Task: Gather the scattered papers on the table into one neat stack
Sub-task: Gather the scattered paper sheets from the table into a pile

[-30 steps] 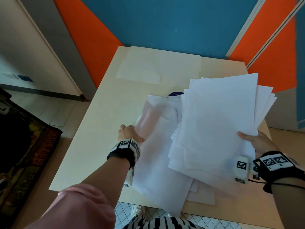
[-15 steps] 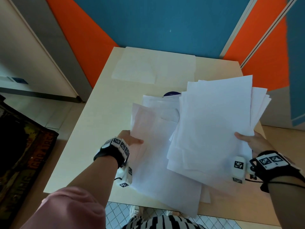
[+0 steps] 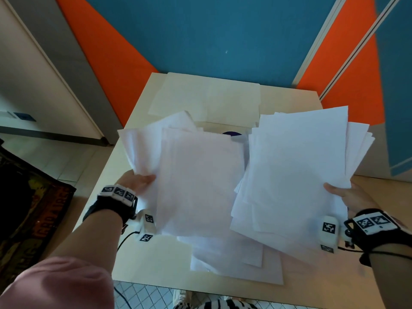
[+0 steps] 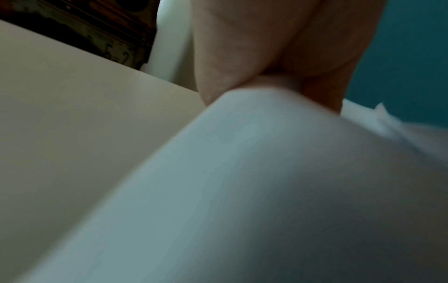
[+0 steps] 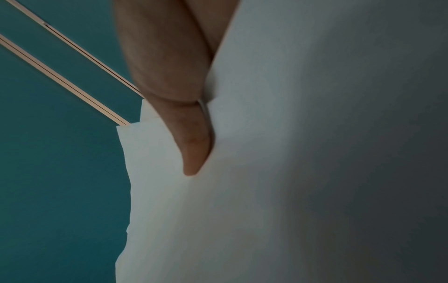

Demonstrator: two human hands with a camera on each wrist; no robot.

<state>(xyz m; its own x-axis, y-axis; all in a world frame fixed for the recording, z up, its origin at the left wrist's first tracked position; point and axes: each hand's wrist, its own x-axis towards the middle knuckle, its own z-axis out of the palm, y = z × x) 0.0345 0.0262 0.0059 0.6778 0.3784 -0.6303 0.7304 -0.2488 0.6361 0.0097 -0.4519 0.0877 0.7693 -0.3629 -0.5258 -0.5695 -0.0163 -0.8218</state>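
Observation:
My left hand (image 3: 138,181) pinches a small bunch of white sheets (image 3: 196,177) by its left edge and holds it lifted over the table (image 3: 133,134). Beside it on the right, my right hand (image 3: 341,192) grips a thicker, fanned bundle of white papers (image 3: 296,170), thumb on top. In the right wrist view the thumb (image 5: 194,149) presses on the uneven bundle (image 5: 290,172). The left wrist view shows the left hand (image 4: 278,47) pinching the sheets (image 4: 242,191). More loose sheets (image 3: 234,259) lie on the table under both bundles, near the front edge.
Pale sheets (image 3: 209,97) lie flat at the table's far end by the blue and orange wall. A dark round object (image 3: 231,133) peeks out between the bundles. A dark patterned thing (image 3: 29,208) stands on the floor to the left.
My left hand has lifted its sheets off the table and swung them up and left, so they now hang apart from the right bundle. The right hand has barely moved.

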